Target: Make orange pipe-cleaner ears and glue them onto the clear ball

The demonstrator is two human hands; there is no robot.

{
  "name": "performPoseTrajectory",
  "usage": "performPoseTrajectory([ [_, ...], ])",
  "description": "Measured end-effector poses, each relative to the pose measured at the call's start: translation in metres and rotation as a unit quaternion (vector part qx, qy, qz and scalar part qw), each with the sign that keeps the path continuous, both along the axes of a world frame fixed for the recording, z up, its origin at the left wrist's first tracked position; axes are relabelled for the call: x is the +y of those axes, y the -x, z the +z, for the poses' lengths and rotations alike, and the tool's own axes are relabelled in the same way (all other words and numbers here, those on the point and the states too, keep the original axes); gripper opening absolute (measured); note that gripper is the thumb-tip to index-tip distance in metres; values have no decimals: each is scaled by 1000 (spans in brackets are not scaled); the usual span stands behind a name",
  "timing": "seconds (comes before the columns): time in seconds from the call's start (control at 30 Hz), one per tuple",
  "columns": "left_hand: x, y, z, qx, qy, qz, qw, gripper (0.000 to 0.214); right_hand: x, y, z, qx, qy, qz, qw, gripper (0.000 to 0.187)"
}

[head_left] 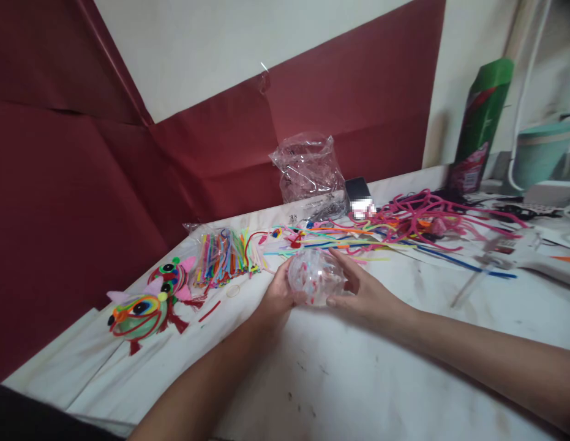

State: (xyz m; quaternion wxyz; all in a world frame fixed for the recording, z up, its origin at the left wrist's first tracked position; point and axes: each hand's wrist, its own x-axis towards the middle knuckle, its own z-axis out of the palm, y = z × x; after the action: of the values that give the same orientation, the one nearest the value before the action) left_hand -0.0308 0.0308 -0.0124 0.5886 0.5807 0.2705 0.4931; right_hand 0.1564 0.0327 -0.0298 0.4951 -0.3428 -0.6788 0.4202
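A clear plastic ball (315, 277) with small coloured flecks inside sits between both my hands just above the white table (358, 380). My left hand (278, 295) cups its left side, fingers curled against it. My right hand (362, 288) wraps the right side, thumb under and fingers over the top. Just beyond the ball lies a spread of coloured pipe cleaners (404, 229).
Two finished colourful fish-like craft balls (142, 312) (172, 275) lie at the left. A bag of coloured sticks (223, 254) and a crumpled clear bag (307, 168) stand behind. A green bottle (480, 125) and a teal tub (544, 153) are at the far right. Dark red paper covers the wall.
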Motion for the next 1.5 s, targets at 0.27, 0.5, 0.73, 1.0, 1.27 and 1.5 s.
performPoseTrajectory([
  [0.27,0,4,1,58,2,39,998,77,-5,-1,0,-71,-103,-53,991,85],
  [0.5,-6,2,14,15,-8,12,1000,77,2,1,3,24,34,12,999,83],
  [0.73,0,9,8,65,33,-33,997,80,-6,-1,3,-104,-111,-67,986,80],
  [1.0,1,7,1,-1,9,-21,1000,90,0,-3,4,-55,-56,-50,996,89],
  [1.27,5,14,0,68,-39,-9,997,90,0,-3,-2,-96,-117,-40,988,79],
  [1.5,3,11,-3,70,-88,17,994,84,-3,-5,-4,-137,-191,-53,970,77],
])
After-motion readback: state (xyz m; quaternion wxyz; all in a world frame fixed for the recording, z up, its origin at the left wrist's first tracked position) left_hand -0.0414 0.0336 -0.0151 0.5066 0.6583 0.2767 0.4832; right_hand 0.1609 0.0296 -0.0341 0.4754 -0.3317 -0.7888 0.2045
